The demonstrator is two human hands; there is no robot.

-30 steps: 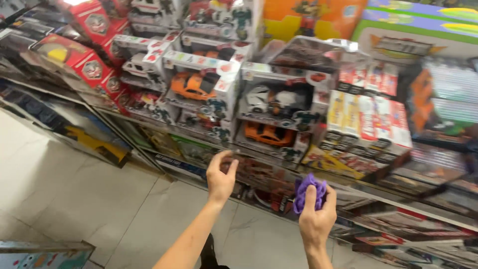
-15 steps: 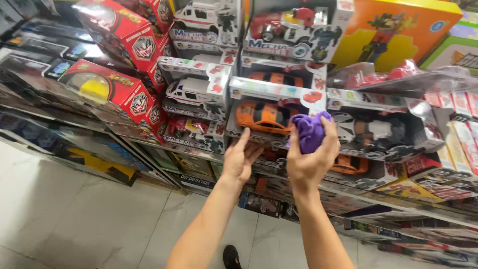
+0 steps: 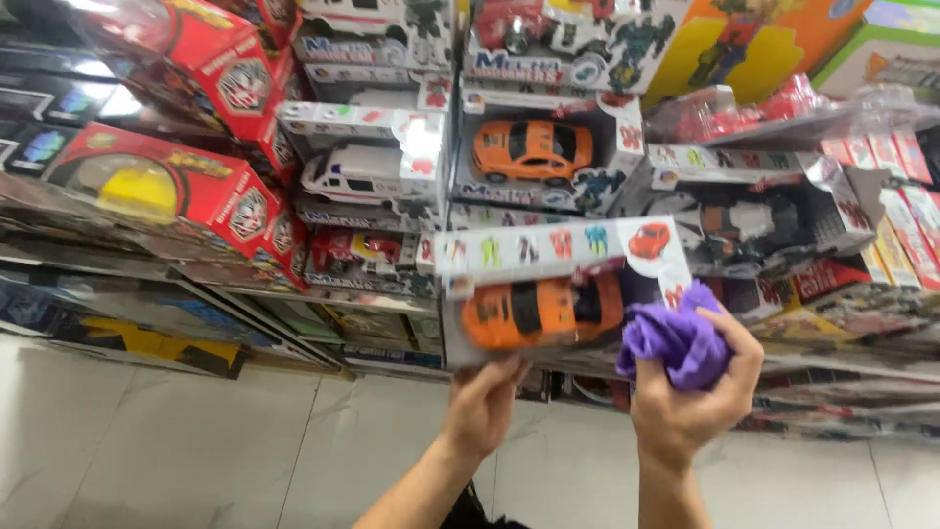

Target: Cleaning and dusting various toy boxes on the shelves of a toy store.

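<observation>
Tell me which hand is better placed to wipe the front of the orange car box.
Probably the right hand: it already grips the bunched purple cloth against the box's right end. The left hand is occupied supporting the orange car box from underneath.

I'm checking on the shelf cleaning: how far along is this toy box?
Done: the orange car box is off the stack and held out in front. In hand: the left hand grips its bottom edge while the right hand presses a purple cloth to its right end. Left: most of the box front is not yet under the cloth, and it is not on the shelf.
</observation>
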